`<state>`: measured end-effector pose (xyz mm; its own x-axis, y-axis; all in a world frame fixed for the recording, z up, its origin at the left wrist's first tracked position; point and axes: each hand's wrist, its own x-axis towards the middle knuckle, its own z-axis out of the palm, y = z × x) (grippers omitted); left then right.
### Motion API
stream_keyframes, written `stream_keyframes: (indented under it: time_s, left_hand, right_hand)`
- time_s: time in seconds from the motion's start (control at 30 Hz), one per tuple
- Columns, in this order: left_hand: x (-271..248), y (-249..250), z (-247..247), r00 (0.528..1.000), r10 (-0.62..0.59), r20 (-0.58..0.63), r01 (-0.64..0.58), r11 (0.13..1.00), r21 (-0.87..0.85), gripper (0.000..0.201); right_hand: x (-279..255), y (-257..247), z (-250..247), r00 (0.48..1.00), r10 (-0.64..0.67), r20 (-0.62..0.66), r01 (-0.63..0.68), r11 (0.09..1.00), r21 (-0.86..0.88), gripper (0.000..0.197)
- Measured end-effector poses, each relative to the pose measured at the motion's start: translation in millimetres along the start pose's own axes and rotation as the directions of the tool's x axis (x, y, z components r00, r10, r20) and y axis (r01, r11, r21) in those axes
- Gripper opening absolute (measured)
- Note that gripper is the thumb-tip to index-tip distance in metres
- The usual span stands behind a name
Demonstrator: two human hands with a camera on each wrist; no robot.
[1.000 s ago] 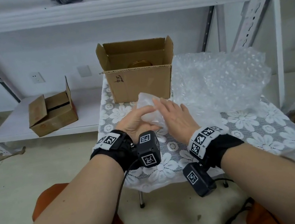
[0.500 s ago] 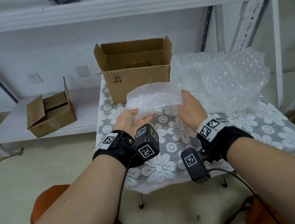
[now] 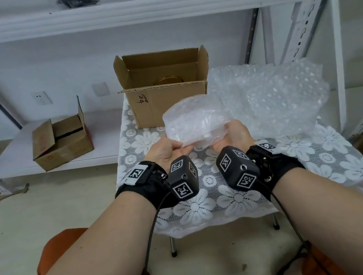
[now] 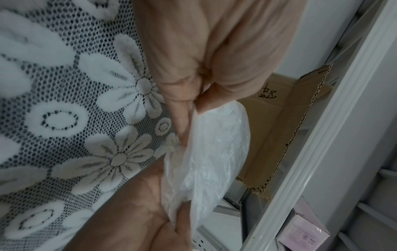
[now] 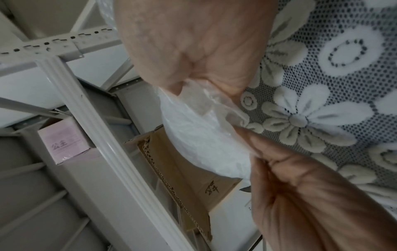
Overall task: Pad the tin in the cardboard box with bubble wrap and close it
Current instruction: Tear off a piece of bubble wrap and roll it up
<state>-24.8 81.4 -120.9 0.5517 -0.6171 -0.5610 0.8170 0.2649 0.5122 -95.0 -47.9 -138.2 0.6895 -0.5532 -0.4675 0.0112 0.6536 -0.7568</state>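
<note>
An open cardboard box (image 3: 167, 102) stands at the far side of the small table, flaps up, with the gold rim of the tin (image 3: 168, 80) showing inside. In front of it, above the table, both hands hold a folded piece of bubble wrap (image 3: 195, 122). My left hand (image 3: 172, 145) grips its left end, palm up. At the other end, my right hand (image 3: 228, 129) grips the wrap in the same way. In the left wrist view my left hand (image 4: 193, 101) pinches the wrap (image 4: 214, 152). In the right wrist view my right hand (image 5: 193, 84) holds the wrap (image 5: 204, 144).
A large loose heap of bubble wrap (image 3: 277, 96) covers the table's right side. The lace cloth (image 3: 211, 200) covers the table. A smaller cardboard box (image 3: 61, 144) sits on the low shelf at left. Metal shelf uprights (image 3: 337, 61) stand at right, and a shelf board (image 3: 105, 15) is overhead.
Both hands have lifted the bubble wrap piece off the table and spread to its two ends, palms turning upward. The piece now hangs nearer the open box.
</note>
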Motion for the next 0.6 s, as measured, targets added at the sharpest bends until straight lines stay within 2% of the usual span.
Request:
stream_keyframes:
  time_s: [0.03,0.13,0.17,0.2,0.23,0.3,0.37,0.4,0.47,0.5,0.53,0.57,0.6]
  left_hand:
    - [0.4,0.3,-1.2,1.000,-0.006,0.002,0.006,0.999,0.040,0.044]
    - [-3.0,4.4,-2.8,0.997,-0.068,0.029,0.059,0.965,0.257,0.024]
    - [-2.9,7.8,-3.7,0.998,-0.052,0.029,0.039,0.943,0.332,0.025]
    - [-2.7,12.0,-4.0,0.999,-0.016,0.033,0.002,0.921,0.390,0.038]
    - [-2.2,17.4,-4.2,0.999,0.011,0.044,-0.029,0.908,0.418,0.060]
    - [-1.7,28.9,-1.5,0.994,0.026,0.104,-0.068,0.903,0.423,0.104]
    - [-3.1,36.8,3.5,0.987,0.030,0.155,-0.097,0.889,0.448,0.125]
    - [-6.6,37.9,6.7,0.986,0.043,0.159,-0.114,0.872,0.476,0.129]
    - [-9.4,38.6,9.9,0.988,0.070,0.139,-0.135,0.825,0.549,0.125]
    - [-11.3,37.6,11.0,0.990,0.066,0.126,-0.127,0.815,0.565,0.122]
    - [-11.3,36.1,11.3,0.992,0.044,0.119,-0.103,0.825,0.556,0.117]
    - [-10.8,35.7,11.6,0.989,0.011,0.148,-0.088,0.846,0.527,0.107]
    - [-12.7,35.3,13.1,0.982,-0.017,0.191,-0.079,0.871,0.484,0.091]
  right_hand:
    - [0.7,-1.0,-0.3,1.000,0.002,-0.003,-0.002,1.000,-0.002,0.013]
    - [0.0,-4.4,-0.8,0.999,0.020,-0.031,-0.022,0.998,-0.054,0.010]
    - [1.5,-4.4,-3.5,0.999,0.045,-0.005,-0.045,0.998,-0.051,0.017]
    - [2.1,-5.7,-5.7,0.997,0.075,0.009,-0.074,0.996,-0.055,0.030]
    - [-1.4,-7.0,-6.1,0.995,0.090,0.038,-0.088,0.995,-0.047,0.034]
    - [-9.0,-12.5,-5.3,0.990,0.109,0.093,-0.110,0.994,0.013,0.036]
    - [-8.3,-14.0,-7.0,0.992,0.096,0.080,-0.098,0.995,0.024,0.036]
    - [-9.1,-14.7,-7.2,0.995,0.088,0.055,-0.089,0.996,0.025,0.039]
    - [-0.9,-13.0,-8.7,0.998,0.067,0.021,-0.067,0.998,-0.006,0.046]
    - [-2.6,-13.7,-7.3,0.998,0.047,0.044,-0.046,0.999,-0.011,0.043]
    - [-4.9,-14.3,-7.4,0.998,0.028,0.059,-0.026,0.999,-0.023,0.030]
    - [-8.4,-15.9,-7.0,0.998,-0.007,0.070,0.009,0.999,-0.031,0.020]
    - [-11.8,-17.7,-7.5,0.996,-0.030,0.080,0.033,0.999,-0.039,0.020]
